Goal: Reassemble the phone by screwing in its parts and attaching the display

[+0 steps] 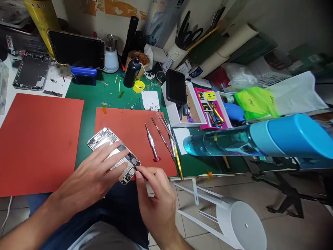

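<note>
An opened phone chassis (104, 138) with its inner parts showing lies on the smaller red mat (130, 126) near the desk's front edge. My left hand (92, 175) rests on top of it, fingers stretched flat and pressing it down. My right hand (154, 192) is at the phone's lower right corner, thumb and forefinger pinched on a small dark part there that I cannot make out. A red-tipped screwdriver (152, 144) and several thin metal tools (166, 133) lie on the mat just right of the phone.
A larger red mat (39, 142) covers the desk's left side. A phone on a blue stand (78, 50), a black bottle (131, 71), white and pink parts boxes (194, 104) and a blue-capped bottle (260, 137) surround the work area. A white stool (234, 222) stands to the right, below the desk.
</note>
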Available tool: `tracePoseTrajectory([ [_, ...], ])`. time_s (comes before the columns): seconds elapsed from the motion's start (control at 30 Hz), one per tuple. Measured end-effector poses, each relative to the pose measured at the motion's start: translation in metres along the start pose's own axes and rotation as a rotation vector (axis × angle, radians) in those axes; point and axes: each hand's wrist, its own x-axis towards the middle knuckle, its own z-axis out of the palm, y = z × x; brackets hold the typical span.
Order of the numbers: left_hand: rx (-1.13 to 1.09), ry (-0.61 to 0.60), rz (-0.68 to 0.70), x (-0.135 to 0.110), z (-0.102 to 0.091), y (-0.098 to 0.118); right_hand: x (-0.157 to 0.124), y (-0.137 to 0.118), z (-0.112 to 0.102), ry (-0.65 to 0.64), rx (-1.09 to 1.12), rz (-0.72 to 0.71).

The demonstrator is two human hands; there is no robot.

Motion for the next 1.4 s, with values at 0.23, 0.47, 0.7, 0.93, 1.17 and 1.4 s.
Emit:
tracePoseTrajectory([
  [0.23, 0.103, -0.049, 0.04, 0.0, -0.001, 0.001, -0.005, -0.005, 0.01, 0.025, -0.026, 0.014],
  [0.47, 0.107, 0.026, 0.053, 0.002, 0.0, 0.002, -0.006, -0.005, 0.012, 0.026, -0.044, -0.007],
  [0.7, 0.116, 0.012, 0.03, 0.002, 0.001, 0.002, -0.008, -0.007, 0.012, 0.003, -0.034, 0.007],
  [0.93, 0.112, 0.008, 0.018, 0.001, 0.003, 0.001, -0.007, -0.008, 0.013, -0.007, -0.071, -0.004],
  [1.17, 0.086, 0.046, 0.017, 0.004, 0.003, 0.001, -0.007, -0.009, 0.012, -0.014, -0.066, 0.014],
  [1.4, 0.094, 0.045, 0.012, 0.003, 0.005, 0.0, -0.006, -0.009, 0.01, -0.043, -0.057, 0.028],
])
